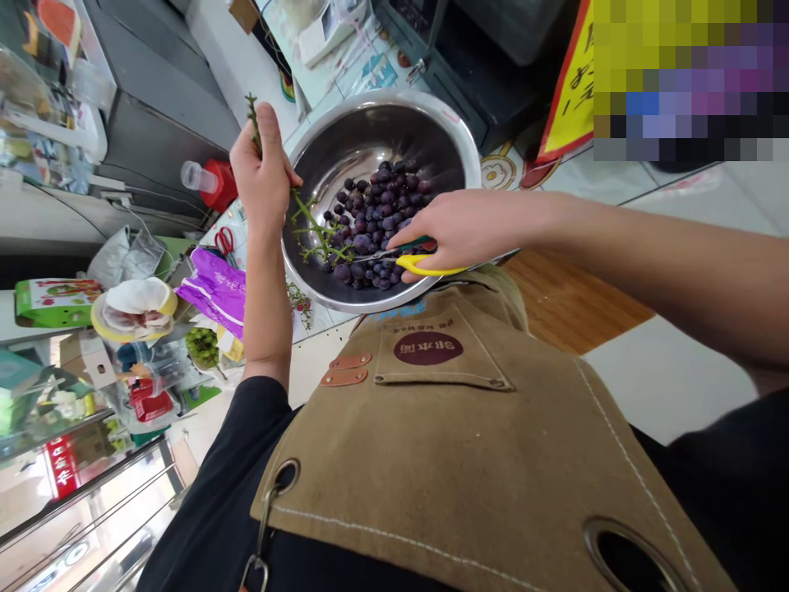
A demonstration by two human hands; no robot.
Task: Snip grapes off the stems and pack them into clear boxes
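Note:
A wide steel bowl [469, 160] holds a pile of loose dark purple grapes [385, 201]. My left hand [264, 168] is closed round the top of a green grape stem [320, 234] at the bowl's left rim. The branching lower part of the stem hangs inside the bowl, mostly bare, with a few grapes near its end. In my right hand [444, 234] are scissors [425, 261] with yellow and dark green handles. Their blades point left, at the stem's lower branches, over the grapes.
Left of the bowl lie red-handled scissors [224, 240], a purple bag [215, 288] and green grapes [202, 347]. Stem scraps [300, 306] lie beside the rim. A yellow sign [567, 90] stands at right, and a brown apron [456, 460] is below.

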